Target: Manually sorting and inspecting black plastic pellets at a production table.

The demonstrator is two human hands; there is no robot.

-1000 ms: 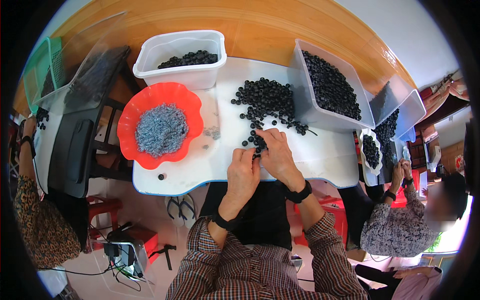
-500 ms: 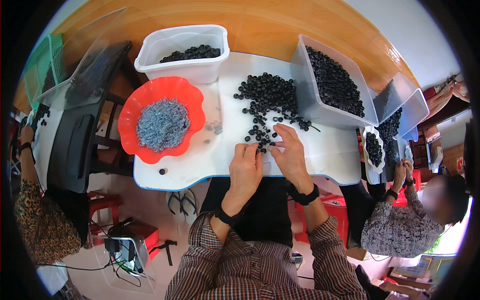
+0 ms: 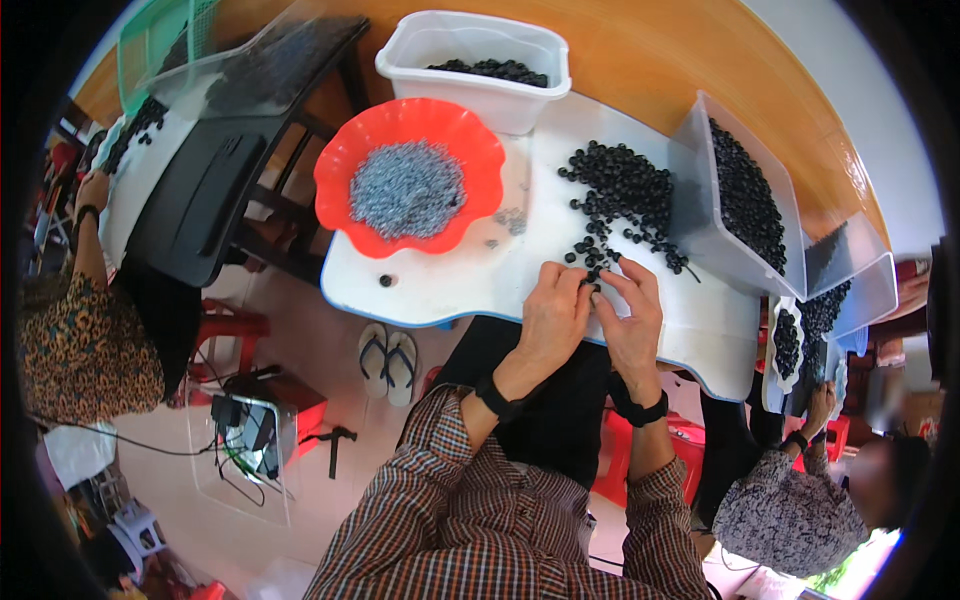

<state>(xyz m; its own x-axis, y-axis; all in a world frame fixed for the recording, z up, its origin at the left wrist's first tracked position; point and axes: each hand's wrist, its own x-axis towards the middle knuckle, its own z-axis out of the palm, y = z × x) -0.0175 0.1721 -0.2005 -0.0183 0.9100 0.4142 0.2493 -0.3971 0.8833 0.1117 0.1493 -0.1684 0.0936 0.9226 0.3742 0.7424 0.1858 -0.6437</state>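
Note:
My left hand [image 3: 553, 312] and my right hand [image 3: 633, 312] meet at the near edge of a white table [image 3: 450, 285], fingertips pinched together on a small black part between them. Just beyond my fingers lies a loose pile of small black round parts [image 3: 620, 200]. A red scalloped bowl [image 3: 408, 180] of small grey metal pieces stands to the left of the pile. Both wrists wear black bands, and my sleeves are brown plaid.
A white tub [image 3: 478, 55] holding black parts stands at the back, and a clear bin [image 3: 745, 205] of them at the right, with more bins beyond. One stray black part [image 3: 385, 281] lies near the front edge. Other people sit at left [image 3: 85, 330] and lower right [image 3: 790, 510]. Sandals [image 3: 388, 355] lie on the floor.
The view has shifted, so the table now sits further right. My hands stay together at the near edge of the pile, working small black parts.

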